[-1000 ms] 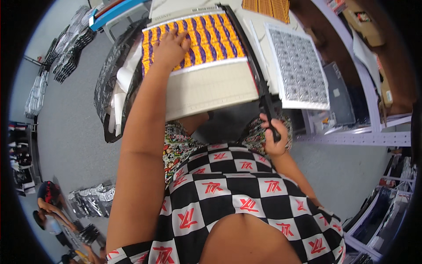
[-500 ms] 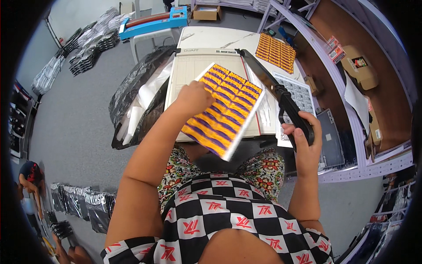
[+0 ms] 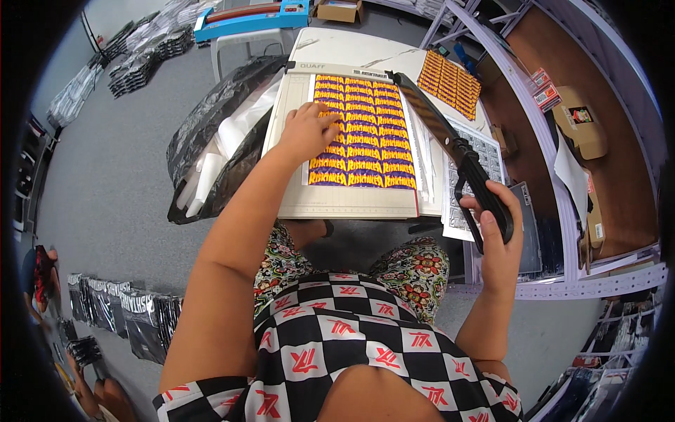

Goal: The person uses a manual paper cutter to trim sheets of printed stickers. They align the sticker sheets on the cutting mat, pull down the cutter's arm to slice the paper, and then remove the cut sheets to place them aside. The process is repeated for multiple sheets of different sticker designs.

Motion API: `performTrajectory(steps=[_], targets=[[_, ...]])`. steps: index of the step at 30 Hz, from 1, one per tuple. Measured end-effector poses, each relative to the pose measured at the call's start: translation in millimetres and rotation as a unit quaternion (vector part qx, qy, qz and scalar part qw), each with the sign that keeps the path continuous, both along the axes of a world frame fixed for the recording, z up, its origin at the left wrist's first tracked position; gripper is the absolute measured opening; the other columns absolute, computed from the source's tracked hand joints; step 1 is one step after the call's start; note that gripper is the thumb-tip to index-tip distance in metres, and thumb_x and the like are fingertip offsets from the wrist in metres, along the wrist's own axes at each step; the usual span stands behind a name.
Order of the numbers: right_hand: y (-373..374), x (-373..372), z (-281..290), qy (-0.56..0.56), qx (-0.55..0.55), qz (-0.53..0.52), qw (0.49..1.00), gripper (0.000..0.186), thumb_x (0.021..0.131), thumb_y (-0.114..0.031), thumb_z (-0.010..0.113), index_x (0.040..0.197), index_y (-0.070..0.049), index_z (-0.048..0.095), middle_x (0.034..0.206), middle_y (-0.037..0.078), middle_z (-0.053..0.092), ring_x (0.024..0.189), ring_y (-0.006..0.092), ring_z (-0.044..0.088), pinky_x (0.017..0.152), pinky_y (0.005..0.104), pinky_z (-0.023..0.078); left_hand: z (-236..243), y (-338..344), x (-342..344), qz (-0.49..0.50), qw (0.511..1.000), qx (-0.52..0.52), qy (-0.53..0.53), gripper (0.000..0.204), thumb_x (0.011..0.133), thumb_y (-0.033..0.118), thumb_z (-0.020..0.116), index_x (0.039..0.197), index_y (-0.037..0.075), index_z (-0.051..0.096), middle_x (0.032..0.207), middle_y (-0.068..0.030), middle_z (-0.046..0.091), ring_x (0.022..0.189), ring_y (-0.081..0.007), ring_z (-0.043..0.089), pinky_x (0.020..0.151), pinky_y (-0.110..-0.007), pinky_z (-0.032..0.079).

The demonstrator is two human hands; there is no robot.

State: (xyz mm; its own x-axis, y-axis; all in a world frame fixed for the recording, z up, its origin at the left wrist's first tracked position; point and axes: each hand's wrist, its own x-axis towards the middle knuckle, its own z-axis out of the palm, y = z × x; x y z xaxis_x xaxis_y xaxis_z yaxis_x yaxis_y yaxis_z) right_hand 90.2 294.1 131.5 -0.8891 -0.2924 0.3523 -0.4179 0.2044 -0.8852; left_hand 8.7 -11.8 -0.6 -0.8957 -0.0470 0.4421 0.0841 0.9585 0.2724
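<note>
A sheet of yellow-and-purple printed stickers lies nearly square on the bed of a paper cutter, its right side along the red edge line. My left hand rests on the sheet's left part, fingers spread and fingertips touching the print. Around the black handle of the raised cutter arm my right hand is closed. The blade slants from the top right corner of the bed down toward me. Under the arm, narrow white paper strips lie by the cutter's right edge.
Another yellow-and-purple sheet and a black-and-white printed sheet lie on the white table. A black plastic bag with white scraps stands left. Shelving rises close on the right. A blue machine is behind.
The sheet has turned from a slant to nearly straight and now lies flat on the cutter bed. My left hand's fingers have spread out on it. My right hand stays on the handle.
</note>
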Motion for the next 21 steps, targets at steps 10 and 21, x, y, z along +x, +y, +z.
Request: performTrajectory(steps=[10, 21], targets=[[-2.0, 3.5, -5.8, 0.029, -0.007, -0.020, 0.999, 0.032, 0.083, -0.011, 0.047, 0.112, 0.002, 0.043, 0.094, 0.015, 0.055, 0.087, 0.0166, 0.054, 0.081, 0.0271, 0.040, 4.5, 2.1, 5.5, 0.010, 0.999, 0.019, -0.033, 0.033, 0.076, 0.020, 0.046, 0.106, 0.013, 0.056, 0.117, -0.0068, 0.048, 0.115, -0.0198, 0.039, 0.094, -0.042, 0.027], [1.9, 6.2, -23.9, 0.047, -0.024, -0.007, 0.999, 0.031, 0.083, -0.010, 0.046, 0.111, 0.002, 0.043, 0.097, 0.017, 0.054, 0.088, 0.0195, 0.056, 0.083, 0.0311, 0.041, 1.9, 1.1, 3.6, 0.016, 1.000, 0.020, -0.016, 0.032, 0.074, 0.019, 0.049, 0.105, 0.013, 0.058, 0.115, -0.0062, 0.050, 0.112, -0.0189, 0.042, 0.091, -0.041, 0.031]])
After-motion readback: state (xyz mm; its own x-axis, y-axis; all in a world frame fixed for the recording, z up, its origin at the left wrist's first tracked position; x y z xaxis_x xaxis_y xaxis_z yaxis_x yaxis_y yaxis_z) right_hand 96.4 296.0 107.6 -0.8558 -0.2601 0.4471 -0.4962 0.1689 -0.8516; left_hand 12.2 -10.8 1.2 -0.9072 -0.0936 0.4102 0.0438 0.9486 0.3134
